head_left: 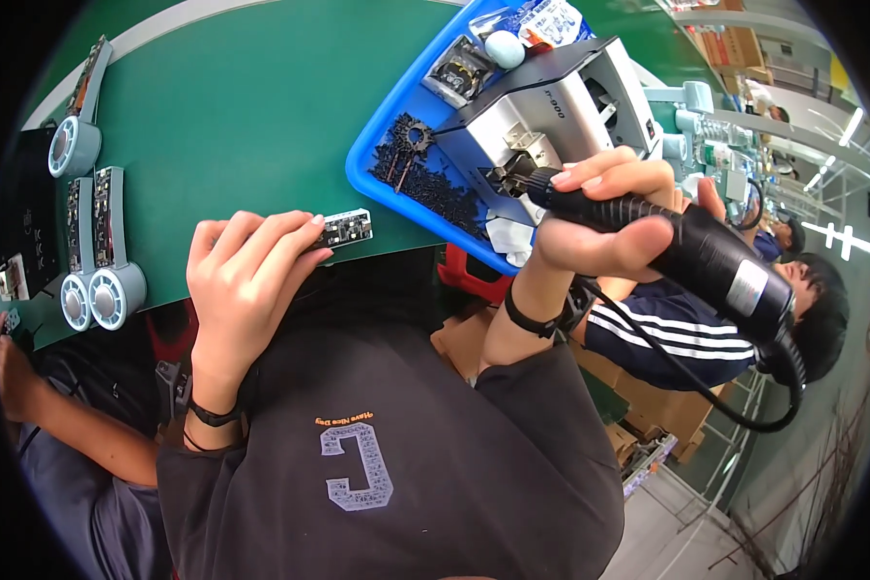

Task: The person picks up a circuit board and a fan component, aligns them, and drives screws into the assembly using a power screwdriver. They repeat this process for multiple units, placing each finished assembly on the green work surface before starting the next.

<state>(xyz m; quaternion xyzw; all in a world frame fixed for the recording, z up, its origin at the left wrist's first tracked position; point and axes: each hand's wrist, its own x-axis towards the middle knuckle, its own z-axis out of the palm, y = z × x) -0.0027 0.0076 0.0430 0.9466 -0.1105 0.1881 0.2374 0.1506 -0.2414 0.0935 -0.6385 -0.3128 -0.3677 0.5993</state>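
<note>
My left hand (246,271) pinches a small grey housing strip with a populated circuit board (348,228) over the table's near edge. My right hand (609,217) is wrapped round a black electric screwdriver (720,256), held tilted, with its cable hanging in a loop. The screwdriver's tip points into the front of a silver screw feeder (541,106); whether it touches a screw is hidden. The feeder stands in a blue tray (382,126), along with a heap of small black screws (435,188) and a small toothed black part.
On the left of the green table (232,106) lie several light-blue handheld-fan-like housings (106,246) with open boards, beside a black box (31,213). A co-worker's arm (87,420) is at the left. Another person (686,329) sits close on the right; bottles stand beyond.
</note>
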